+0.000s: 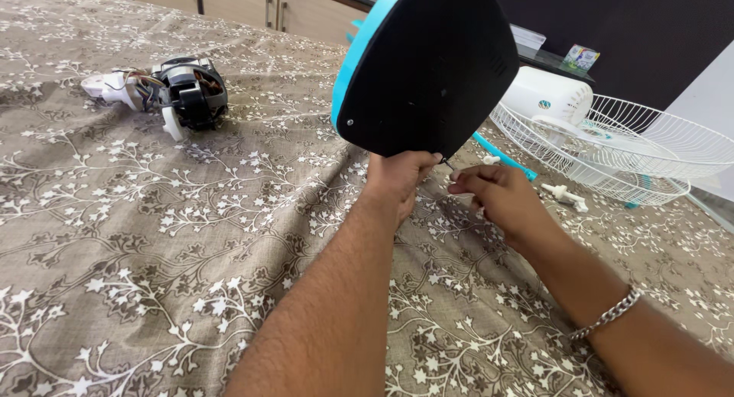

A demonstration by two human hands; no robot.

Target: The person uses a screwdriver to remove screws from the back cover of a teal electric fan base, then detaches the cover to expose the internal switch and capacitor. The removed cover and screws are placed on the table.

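Forearms enter from 6 o'clock over a bed spread with a brown sheet printed with white branching flowers; the right wrist wears a chain bracelet. Largest item: a black fan base with a blue rim, tipped up on edge at 12 o'clock, underside toward the camera. Left hand has its grip closed on the base's lower edge, propping it. Right hand, just beside at 1 o'clock, has fingers pinched together close to that same edge; something thin and dark shows at the edge between the hands, too small to tell what, and whether the pinch holds anything cannot be told. At 2 o'clock, a white wire fan guard lies flat, a white rounded housing behind it. A bare fan motor with copper windings and loose wires sits well apart at 10 o'clock. A blue rod runs out from under the base toward the guard; small white plastic fittings lie near it. Judgement: work at the base's lower edge goes best with the left hand keeping the base steady and tilted so the edge stays in view, right fingers working slowly, and small parts kept together on the sheet, since the folds could swallow them.
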